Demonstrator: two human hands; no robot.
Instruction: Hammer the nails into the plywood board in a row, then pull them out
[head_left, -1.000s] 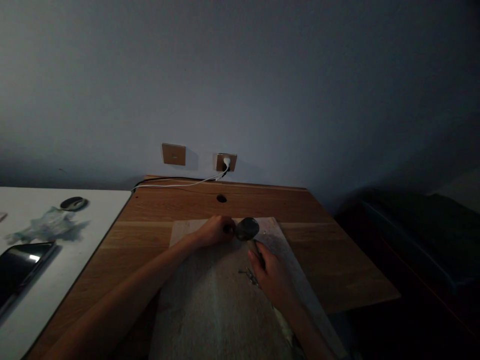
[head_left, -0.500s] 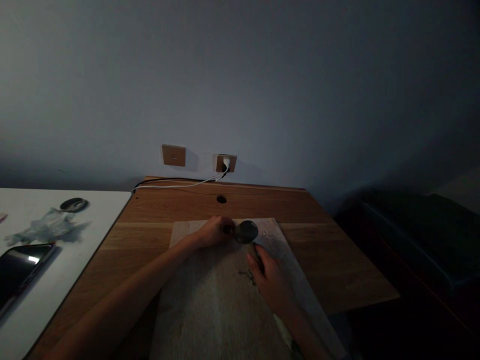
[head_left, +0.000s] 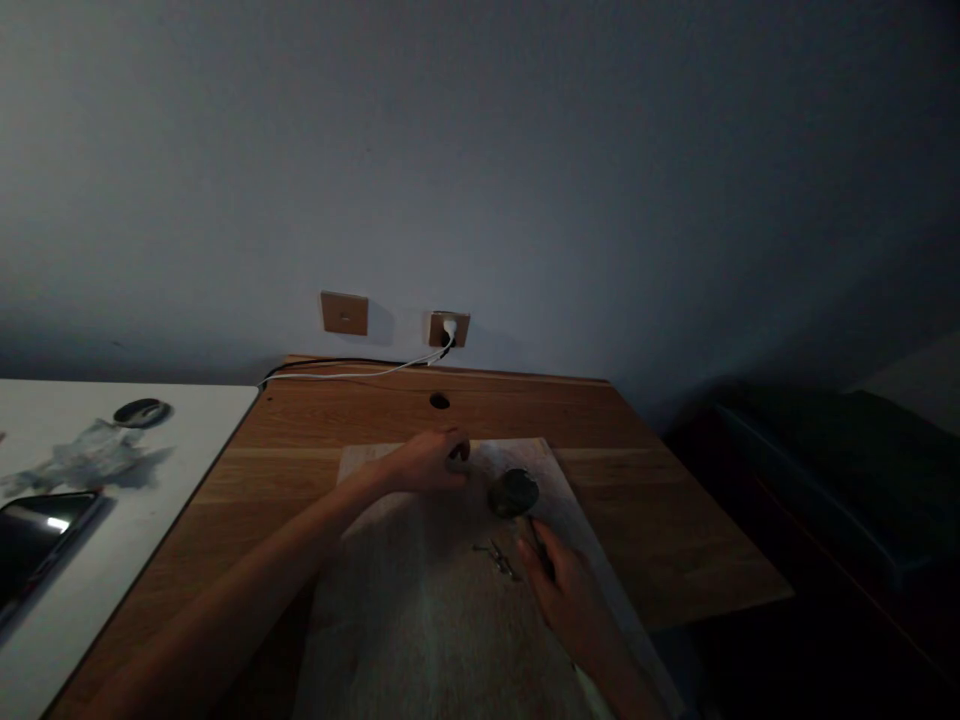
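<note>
A pale board [head_left: 420, 610] lies on the wooden desk [head_left: 660, 530]. My left hand [head_left: 429, 461] rests near the board's far edge, its fingers curled round something small and dark that I cannot make out. My right hand [head_left: 564, 588] is closed on the thin handle of a tool with a round dark head [head_left: 514, 493]. That head sits on the board, a short way right of my left hand and apart from it. A few small metal pieces [head_left: 496, 556] lie just left of my right hand.
A white table [head_left: 150, 480] adjoins the desk on the left, with a phone [head_left: 37, 535], crumpled plastic [head_left: 86, 455] and a dark round lid [head_left: 140, 411]. A white cable [head_left: 352, 374] runs to a wall socket [head_left: 448, 327]. Dark furniture [head_left: 840, 470] stands at the right.
The tool's round head has drawn back from my left hand, toward me and to the right. My right hand pulled back with it. My left hand stayed put.
</note>
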